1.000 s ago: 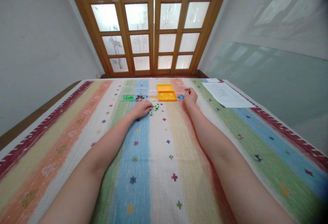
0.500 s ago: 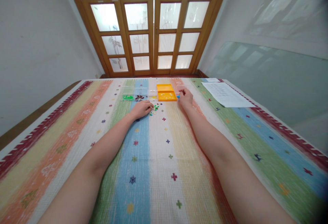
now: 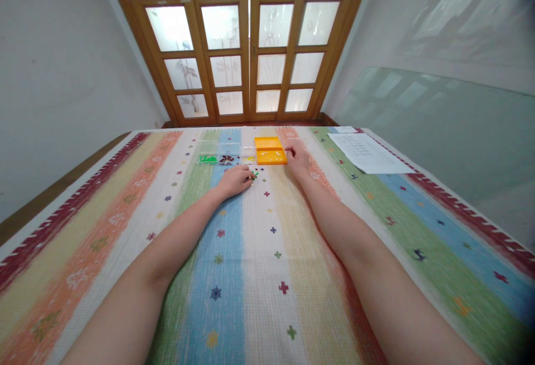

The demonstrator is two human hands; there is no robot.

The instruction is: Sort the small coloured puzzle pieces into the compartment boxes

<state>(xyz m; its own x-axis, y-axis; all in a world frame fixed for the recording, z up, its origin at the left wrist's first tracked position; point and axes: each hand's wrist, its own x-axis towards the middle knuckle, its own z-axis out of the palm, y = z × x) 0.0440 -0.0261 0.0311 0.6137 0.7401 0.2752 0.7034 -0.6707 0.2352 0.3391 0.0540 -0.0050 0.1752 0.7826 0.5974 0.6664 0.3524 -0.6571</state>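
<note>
My left hand (image 3: pixel 237 180) rests low over a small pile of mixed beads or similar tiny pieces (image 3: pixel 256 175), mostly green. Its fingers are bent together at the pile's left edge, and whatever they pinch is too small to make out. Just right of an open yellow-orange box (image 3: pixel 271 157), my right hand (image 3: pixel 298 160) has its fingertips closed by the box's edge. Anything between them is hidden. Pale bits lie inside that box. Clear boxes to its left hold green pieces (image 3: pixel 208 159), dark red pieces (image 3: pixel 226 159) and yellow pieces (image 3: pixel 249 160).
A striped, patterned cloth (image 3: pixel 259 276) covers the table. Printed paper (image 3: pixel 363 153) lies at the far right. Beyond the table's far edge stand wooden doors with glass panes (image 3: pixel 251 42); a glass panel (image 3: pixel 438 131) leans along the right wall.
My left hand has shifted slightly right and now covers more of the pile. My right hand has moved left to the orange box's edge, and the blue pieces beside it are now hidden.
</note>
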